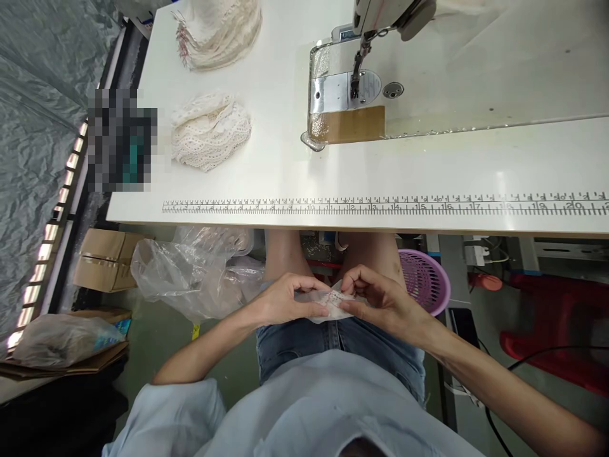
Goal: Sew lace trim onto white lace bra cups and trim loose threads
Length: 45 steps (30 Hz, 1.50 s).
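Over my lap, below the table's front edge, both hands meet at a small piece of sheer white fabric (335, 306) with a lacy patch in its middle. My left hand (283, 301) pinches its left side between thumb and fingers. On the other side my right hand (380, 299) is closed on the fabric, thumb underneath and fingers curled above. Part of the piece is hidden by the fingers. On the table's left lies a bundle of cream eyelet lace (212, 134), apart from my hands. Behind it sits a stack of off-white fabric (221, 35) with frayed edges.
A sewing machine (394, 14) stands over its needle plate (333, 92) on the white table (266, 171). A printed ruler (380, 206) runs along the front edge. Below are a clear plastic bag (171, 279), cardboard box (105, 260), purple basket (443, 287) and red stool (547, 311).
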Motion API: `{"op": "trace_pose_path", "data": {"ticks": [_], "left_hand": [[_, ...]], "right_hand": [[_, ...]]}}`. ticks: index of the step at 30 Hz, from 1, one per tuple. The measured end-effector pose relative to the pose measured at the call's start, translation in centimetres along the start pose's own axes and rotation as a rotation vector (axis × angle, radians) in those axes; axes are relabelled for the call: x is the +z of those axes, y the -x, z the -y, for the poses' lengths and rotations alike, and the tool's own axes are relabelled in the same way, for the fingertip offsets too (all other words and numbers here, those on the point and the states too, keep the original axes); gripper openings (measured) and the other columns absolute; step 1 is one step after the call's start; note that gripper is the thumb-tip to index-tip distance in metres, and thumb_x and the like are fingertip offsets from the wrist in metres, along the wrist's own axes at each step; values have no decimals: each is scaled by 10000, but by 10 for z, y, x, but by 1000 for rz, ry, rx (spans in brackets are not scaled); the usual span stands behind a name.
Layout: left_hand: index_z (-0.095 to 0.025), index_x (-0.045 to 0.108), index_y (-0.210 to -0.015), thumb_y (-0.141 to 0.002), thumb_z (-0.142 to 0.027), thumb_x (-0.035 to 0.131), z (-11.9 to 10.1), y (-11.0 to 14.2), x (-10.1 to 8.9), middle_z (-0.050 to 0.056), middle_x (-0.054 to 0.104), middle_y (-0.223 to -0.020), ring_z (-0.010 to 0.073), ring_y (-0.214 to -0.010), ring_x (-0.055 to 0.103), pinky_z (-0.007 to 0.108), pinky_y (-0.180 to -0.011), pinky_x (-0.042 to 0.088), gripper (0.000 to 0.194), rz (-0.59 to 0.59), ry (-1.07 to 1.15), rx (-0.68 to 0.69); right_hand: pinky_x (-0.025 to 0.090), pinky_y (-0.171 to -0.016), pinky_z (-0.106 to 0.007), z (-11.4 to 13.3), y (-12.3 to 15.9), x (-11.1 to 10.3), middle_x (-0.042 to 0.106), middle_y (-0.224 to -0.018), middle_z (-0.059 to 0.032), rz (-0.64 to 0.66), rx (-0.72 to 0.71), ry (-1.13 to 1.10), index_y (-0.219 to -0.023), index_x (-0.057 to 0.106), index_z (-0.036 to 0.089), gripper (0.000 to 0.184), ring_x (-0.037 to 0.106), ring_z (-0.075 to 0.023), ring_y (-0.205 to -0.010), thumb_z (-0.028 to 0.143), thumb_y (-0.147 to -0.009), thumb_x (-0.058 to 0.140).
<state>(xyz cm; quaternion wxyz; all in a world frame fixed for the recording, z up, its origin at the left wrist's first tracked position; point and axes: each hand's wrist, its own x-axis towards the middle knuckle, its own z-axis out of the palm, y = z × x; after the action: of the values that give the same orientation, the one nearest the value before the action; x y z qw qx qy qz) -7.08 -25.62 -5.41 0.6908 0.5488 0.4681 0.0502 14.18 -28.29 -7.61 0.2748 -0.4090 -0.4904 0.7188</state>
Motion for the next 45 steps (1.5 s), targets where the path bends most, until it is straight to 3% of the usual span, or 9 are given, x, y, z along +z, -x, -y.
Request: {"op": "trace_pose_path", "data": {"ticks": [20,25,30,38,45], "left_hand": [[-158,670,-1021,-723,-352,695,-4,0,2,14,639,-770,115,-691,541,193,-636,396,357,-47,-56,33],[-173,611,-1117,-731,-328,692,-4,1,1,-27,573,-648,101,-633,519,205,-665,400,424,-55,4,48],[-186,596,-1141,-722,-312,700,-3,2,-1,-24,595,-696,99,-647,533,205,-684,414,449,-86,42,50],[-201,618,-1120,-739,-300,686,-4,2,-1,-19,602,-711,106,-681,541,205,-692,414,400,-84,-13,53],[-217,624,-1122,-752,-313,670,-9,4,0,6,627,-785,137,-757,553,226,-732,416,385,-105,-100,45]], "right_hand": [[418,-653,-278,1,-1,-3,559,-794,-8,17,-26,236,-833,537,215,166,501,-156,-738,379,-847,563],[437,-706,-296,-4,-2,-3,574,-881,-25,-86,-84,247,-910,532,231,169,522,-173,-804,372,-835,587],[450,-750,-316,-6,0,-3,567,-901,-31,-56,-75,236,-929,518,227,199,530,-185,-846,364,-819,612],[453,-834,-317,-8,0,-6,560,-1036,-57,-15,-46,31,-881,526,211,201,548,-182,-954,365,-806,632],[469,-797,-316,-5,-1,-6,595,-972,-62,-33,-23,69,-866,583,203,228,571,-192,-912,425,-818,599]]}}
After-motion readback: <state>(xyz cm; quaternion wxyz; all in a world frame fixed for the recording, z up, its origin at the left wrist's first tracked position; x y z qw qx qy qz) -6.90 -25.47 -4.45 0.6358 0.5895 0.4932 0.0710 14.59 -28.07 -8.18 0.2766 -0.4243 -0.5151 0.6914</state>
